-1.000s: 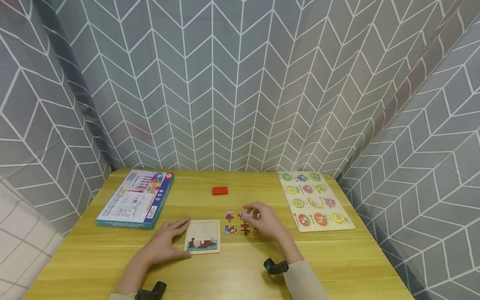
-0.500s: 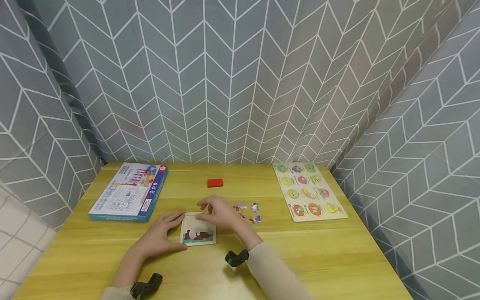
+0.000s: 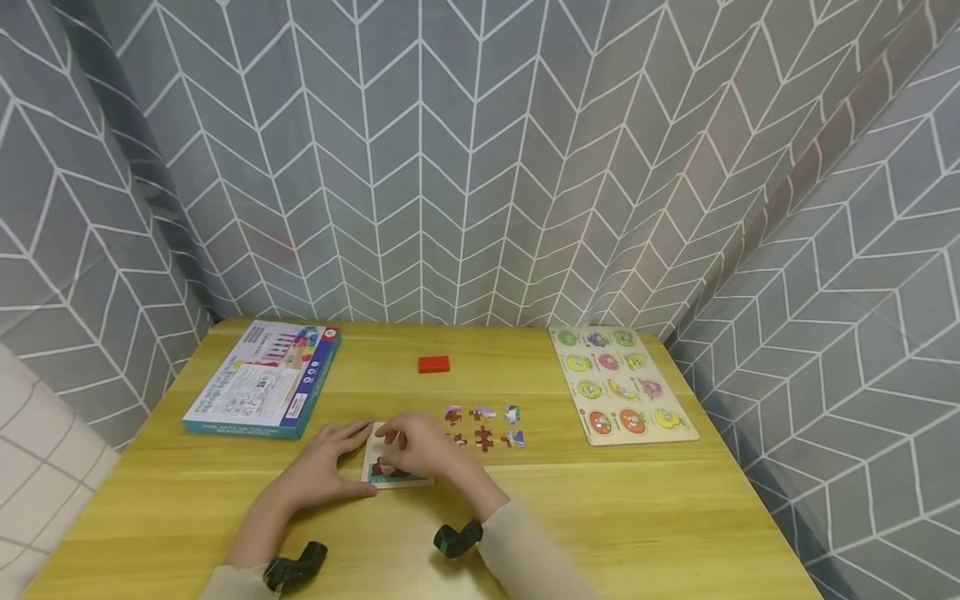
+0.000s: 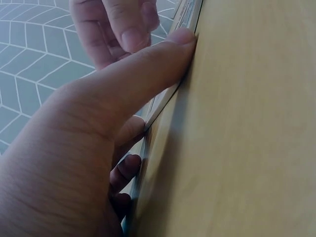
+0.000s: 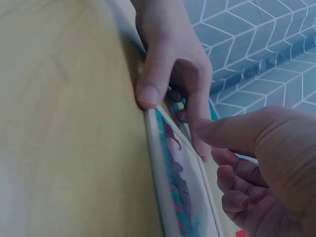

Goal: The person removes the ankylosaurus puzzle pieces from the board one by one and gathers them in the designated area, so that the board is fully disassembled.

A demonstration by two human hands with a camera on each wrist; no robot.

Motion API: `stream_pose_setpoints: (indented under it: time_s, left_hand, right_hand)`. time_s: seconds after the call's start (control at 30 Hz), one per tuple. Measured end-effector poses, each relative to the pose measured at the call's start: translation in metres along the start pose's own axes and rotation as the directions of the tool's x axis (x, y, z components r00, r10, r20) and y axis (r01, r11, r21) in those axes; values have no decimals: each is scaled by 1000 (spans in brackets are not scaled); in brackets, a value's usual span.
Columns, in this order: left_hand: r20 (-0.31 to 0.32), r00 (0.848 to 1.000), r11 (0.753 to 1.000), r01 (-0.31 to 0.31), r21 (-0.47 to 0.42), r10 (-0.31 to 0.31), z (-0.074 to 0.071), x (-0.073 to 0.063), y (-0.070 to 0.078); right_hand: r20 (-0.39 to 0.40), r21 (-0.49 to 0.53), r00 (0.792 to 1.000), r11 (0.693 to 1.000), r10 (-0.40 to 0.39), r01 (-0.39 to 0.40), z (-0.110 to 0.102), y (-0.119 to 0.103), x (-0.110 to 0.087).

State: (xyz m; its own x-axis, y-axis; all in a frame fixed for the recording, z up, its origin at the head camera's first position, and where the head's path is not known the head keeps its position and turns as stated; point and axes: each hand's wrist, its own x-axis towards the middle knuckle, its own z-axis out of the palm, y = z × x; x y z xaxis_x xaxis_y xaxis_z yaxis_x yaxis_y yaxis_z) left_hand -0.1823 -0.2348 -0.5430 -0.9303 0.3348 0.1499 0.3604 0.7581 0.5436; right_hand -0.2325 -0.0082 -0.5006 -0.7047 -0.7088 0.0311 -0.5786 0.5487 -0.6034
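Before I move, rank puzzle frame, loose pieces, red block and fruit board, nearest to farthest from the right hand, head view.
1. Puzzle frame, under the right hand.
2. Loose pieces, to its right.
3. Red block, farther forward.
4. Fruit board, far right.

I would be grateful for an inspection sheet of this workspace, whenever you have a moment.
Surface: wooden table.
Job's things: puzzle frame, lying flat, filled only along its near side; loose pieces on the table to its right.
Clutter: flat box at left, red block farther back, fruit board at right.
Left hand: touches the frame's left side.
Right hand: over the frame; whether it holds a piece cannot be told.
Cables: nothing seen.
Surroundings: grey patterned curtain behind the table.
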Motion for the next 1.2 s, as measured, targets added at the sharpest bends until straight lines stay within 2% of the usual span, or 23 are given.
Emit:
stream_pose_setpoints:
  time_s: [0.37, 0.8, 1.2]
  left_hand:
    - [4, 1000, 1000, 2, -17, -2, 0, -1, 1]
    - [9, 1000, 1000, 9, -9, -9, 2, -2, 0]
    - [2, 1000, 1000, 12, -5, -12, 1, -2, 2]
  right_hand:
    - [46, -112, 994, 988, -99, 103, 17, 1, -10]
    - [58, -73, 997, 996, -46, 50, 18, 2, -14]
    - [62, -35, 998, 999, -32, 34, 17, 3, -16]
